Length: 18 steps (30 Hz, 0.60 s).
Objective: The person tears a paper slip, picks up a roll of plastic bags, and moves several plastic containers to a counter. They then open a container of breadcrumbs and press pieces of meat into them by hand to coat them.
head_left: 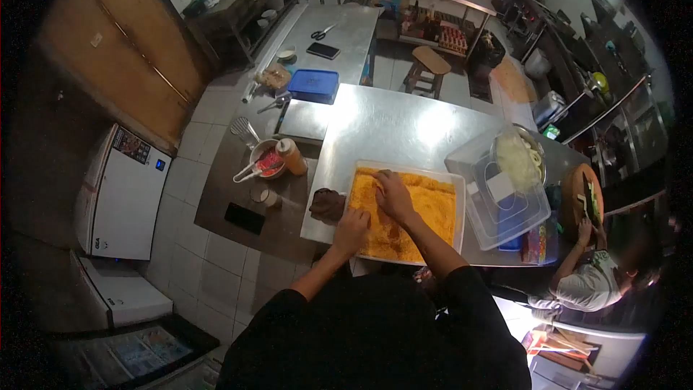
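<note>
In front of me a clear plastic tub holds a layer of orange breadcrumbs. My right hand reaches down into the crumbs at the tub's left half, its fingers curled inward. A darker reddish-brown patch shows in the crumbs just below that hand. My left hand is at the tub's left side, fingers bent together. What either hand holds, if anything, is hidden by the fingers. Beside the tub, to the left, lies a crumpled dark brown cloth or bag.
Left of the tub stand an orange squeeze bottle, a bowl of red food, a glass and a dark phone. A clear lidded container is at right. Further right, a co-worker cuts at a round wooden board.
</note>
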{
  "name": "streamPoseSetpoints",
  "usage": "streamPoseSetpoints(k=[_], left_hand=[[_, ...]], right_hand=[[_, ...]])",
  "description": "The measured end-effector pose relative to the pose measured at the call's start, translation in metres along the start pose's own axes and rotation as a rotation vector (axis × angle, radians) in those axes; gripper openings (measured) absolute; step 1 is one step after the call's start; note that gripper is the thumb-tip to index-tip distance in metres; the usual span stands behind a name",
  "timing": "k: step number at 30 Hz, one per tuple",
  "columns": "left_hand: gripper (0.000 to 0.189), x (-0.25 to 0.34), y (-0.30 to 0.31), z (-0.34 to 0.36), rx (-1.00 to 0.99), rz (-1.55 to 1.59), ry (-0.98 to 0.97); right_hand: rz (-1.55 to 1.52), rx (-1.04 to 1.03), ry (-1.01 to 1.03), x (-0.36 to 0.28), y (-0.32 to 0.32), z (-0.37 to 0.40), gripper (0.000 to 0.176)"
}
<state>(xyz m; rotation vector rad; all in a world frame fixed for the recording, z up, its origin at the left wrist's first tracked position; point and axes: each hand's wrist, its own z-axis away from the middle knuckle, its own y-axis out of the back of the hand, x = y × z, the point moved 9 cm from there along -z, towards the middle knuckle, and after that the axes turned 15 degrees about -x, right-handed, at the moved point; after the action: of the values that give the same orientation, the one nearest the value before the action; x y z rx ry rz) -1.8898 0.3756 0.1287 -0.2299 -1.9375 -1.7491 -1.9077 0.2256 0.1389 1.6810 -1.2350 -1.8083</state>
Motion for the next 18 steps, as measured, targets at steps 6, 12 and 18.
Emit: streamPoseSetpoints(k=[6,12,18], left_hand=[[0.014,-0.009,0.002,0.004,0.157,0.137,-0.065],[0.025,-0.02,0.027,0.017,0.263,0.447,0.079],[0.032,-0.025,0.043,0.012,0.25,0.688,0.154]], right_hand=[[0.134,-0.253,0.14,0.009,-0.045,0.0,0.025],[-0.059,-0.352,0.029,0.029,-0.027,0.019,0.015],[-0.154,-0.31,-0.106,0.029,0.015,0.034,0.021]])
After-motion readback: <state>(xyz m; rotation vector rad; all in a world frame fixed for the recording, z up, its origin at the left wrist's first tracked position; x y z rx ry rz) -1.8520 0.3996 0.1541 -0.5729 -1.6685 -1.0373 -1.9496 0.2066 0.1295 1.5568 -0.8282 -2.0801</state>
